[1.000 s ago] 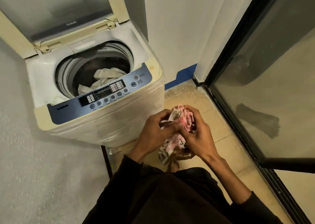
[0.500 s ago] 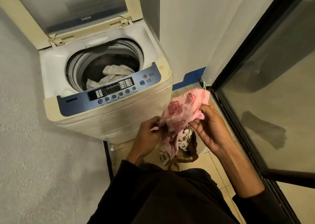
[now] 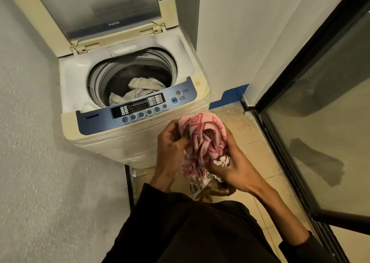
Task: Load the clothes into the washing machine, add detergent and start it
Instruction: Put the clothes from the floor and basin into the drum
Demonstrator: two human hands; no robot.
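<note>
Since half a second ago my hands have drawn together, bunching the pink cloth (image 3: 202, 142) that was spread out. My left hand (image 3: 170, 142) and right hand (image 3: 230, 168) both clutch it, fingers curled into the folds, in front of the washing machine (image 3: 136, 142), whose lid (image 3: 96, 12) stands open with pale laundry (image 3: 140, 90) in the drum.

Towels (image 3: 140, 90) lie in the washing machine (image 3: 128, 142); a glass door (image 3: 320, 122) stands to its right
</note>
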